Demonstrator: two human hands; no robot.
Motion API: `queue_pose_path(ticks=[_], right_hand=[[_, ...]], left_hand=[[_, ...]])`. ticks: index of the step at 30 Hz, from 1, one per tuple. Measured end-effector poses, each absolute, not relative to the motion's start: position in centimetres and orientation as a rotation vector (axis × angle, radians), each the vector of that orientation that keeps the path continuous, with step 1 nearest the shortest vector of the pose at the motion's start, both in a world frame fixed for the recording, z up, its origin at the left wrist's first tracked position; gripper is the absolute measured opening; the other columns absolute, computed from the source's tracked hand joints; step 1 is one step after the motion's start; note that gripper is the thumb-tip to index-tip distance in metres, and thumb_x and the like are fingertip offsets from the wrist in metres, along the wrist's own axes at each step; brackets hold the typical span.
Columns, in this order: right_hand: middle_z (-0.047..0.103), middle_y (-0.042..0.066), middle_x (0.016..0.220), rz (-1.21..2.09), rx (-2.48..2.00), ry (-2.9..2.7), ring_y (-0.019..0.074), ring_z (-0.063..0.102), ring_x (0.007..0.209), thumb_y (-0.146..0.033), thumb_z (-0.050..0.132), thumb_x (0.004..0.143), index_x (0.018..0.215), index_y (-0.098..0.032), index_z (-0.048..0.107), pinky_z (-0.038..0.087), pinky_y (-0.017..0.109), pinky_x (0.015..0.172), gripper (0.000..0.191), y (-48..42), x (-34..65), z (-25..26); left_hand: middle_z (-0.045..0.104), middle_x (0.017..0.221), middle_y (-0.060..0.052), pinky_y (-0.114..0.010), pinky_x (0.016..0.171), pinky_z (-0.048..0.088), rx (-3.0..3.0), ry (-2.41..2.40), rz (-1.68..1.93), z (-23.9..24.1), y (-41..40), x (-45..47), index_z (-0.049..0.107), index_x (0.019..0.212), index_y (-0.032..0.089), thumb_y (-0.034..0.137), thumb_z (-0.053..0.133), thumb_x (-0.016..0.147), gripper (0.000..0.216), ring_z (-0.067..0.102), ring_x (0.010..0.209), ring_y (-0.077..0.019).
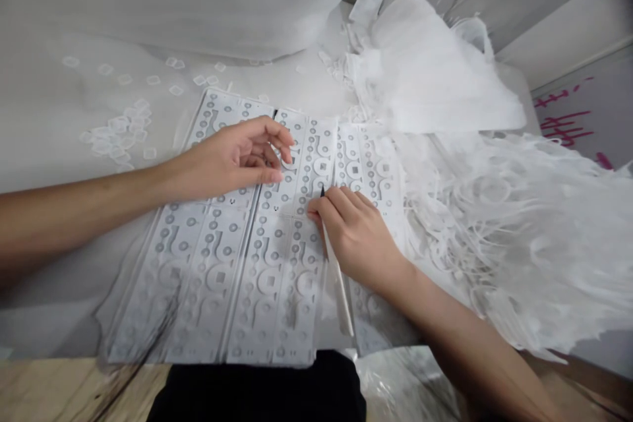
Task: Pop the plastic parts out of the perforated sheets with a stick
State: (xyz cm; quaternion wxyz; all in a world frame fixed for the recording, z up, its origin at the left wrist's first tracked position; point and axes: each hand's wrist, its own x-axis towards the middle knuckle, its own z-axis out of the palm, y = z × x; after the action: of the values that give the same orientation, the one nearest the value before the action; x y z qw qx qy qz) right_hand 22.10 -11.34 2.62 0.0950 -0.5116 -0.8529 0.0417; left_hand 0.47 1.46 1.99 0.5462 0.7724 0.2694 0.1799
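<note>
Your worktop [39, 102] carries a heap of white strips [499, 231] along its right side. The panels [267, 280] lie flat between that heap and the left edge, reaching the near edge, their long axis running away from you and leaning right. White squares [119, 128] are scattered toward the far-left corner. Your left hand [247, 158] is over the panels, its grip released, fingers loosely curled. Your right hand [356, 234] is nearer the middle panel's right edge, its grip clenched on a slim tool [323, 192], the dark tip just beyond your fingers, toward the far edge. Your fist hides most of the tool; you cannot tell whether its tip touches the panel.
</note>
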Motion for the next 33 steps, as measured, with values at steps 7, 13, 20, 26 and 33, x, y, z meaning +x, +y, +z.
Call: queue_pose_path(ticks=[7,13,20,26,33], right_hand=[[0.053,0.006,0.080,0.214,-1.456,-2.521,0.0177,0.045,0.072,-0.017,0.039,0.097,0.090,-0.016,0.056,0.037,0.030,0.066,0.019,-11.2,22.9,2.5],[0.052,0.007,0.081,0.308,-1.416,-2.500,0.0178,0.045,0.072,-0.013,0.036,0.096,0.089,-0.016,0.055,0.041,0.030,0.067,0.020,-11.3,23.8,2.5],[0.055,0.004,0.082,0.493,-1.437,-2.167,0.0144,0.050,0.070,-0.018,0.045,0.095,0.091,-0.018,0.057,0.044,0.027,0.063,0.013,-11.2,24.6,2.3],[0.052,0.000,0.066,0.466,-1.485,-1.831,0.0115,0.049,0.061,-0.031,0.050,0.095,0.072,-0.017,0.059,0.038,0.025,0.057,0.029,-10.8,25.1,2.5],[0.043,-0.005,0.061,0.624,-1.574,-1.178,0.0097,0.038,0.047,-0.059,0.036,0.094,0.099,-0.022,0.053,0.031,0.024,0.047,0.041,-9.3,26.6,1.6]], left_hand=[[0.059,0.123,-0.009,-0.034,0.087,0.050,2.343,0.397,0.288,1.7,0.7,0.5,0.061,0.118,0.024,0.034,0.060,0.089,0.031,0.058,0.107,-0.0209],[0.061,0.121,-0.008,-0.036,0.095,0.044,2.501,0.259,0.260,1.4,0.6,0.6,0.065,0.114,0.023,0.030,0.056,0.092,0.025,0.054,0.111,-0.0216],[0.063,0.120,-0.006,-0.034,0.093,0.044,2.476,0.275,0.294,1.3,0.5,0.7,0.065,0.117,0.025,0.032,0.057,0.091,0.028,0.056,0.109,-0.0204],[0.069,0.105,-0.005,-0.027,0.079,0.048,2.414,0.439,0.320,2.3,0.8,0.8,0.066,0.099,0.020,0.034,0.045,0.098,0.026,0.062,0.088,-0.0146],[0.069,0.098,-0.012,-0.040,0.086,0.051,3.004,0.420,0.456,2.3,-5.2,0.7,0.066,0.084,0.013,0.033,0.049,0.096,0.029,0.064,0.100,-0.0260]])
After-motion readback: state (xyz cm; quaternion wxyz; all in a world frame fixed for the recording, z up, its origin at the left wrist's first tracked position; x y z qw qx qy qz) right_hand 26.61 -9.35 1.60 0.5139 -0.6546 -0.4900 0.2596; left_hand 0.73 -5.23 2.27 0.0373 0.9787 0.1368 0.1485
